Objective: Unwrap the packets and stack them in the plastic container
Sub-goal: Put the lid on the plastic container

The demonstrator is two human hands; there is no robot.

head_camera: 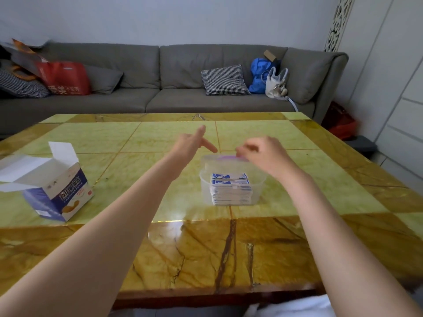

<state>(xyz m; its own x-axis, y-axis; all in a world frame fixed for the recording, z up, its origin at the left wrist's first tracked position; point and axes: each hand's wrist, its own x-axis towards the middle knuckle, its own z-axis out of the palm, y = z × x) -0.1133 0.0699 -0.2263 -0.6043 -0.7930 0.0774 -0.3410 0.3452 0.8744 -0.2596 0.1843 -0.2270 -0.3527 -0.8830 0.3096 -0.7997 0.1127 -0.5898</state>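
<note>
A clear plastic container [259, 187] stands on the table a little right of centre. Inside it lies a stack of blue-and-white packets [231, 189] reaching almost to its rim. A translucent lid with a purple part [219, 159] is just above the container's far side. My right hand [266, 154] has its fingers curled and pinches the lid's far right edge. My left hand [190, 145] is beside the lid's left end, fingers straight and spread, holding nothing; whether it touches the lid is unclear.
An opened blue-and-white cardboard box [57, 191] sits on the left of the green and brown marble table [229, 248], flaps up. Behind the table runs a grey sofa [160, 88] with cushions and bags.
</note>
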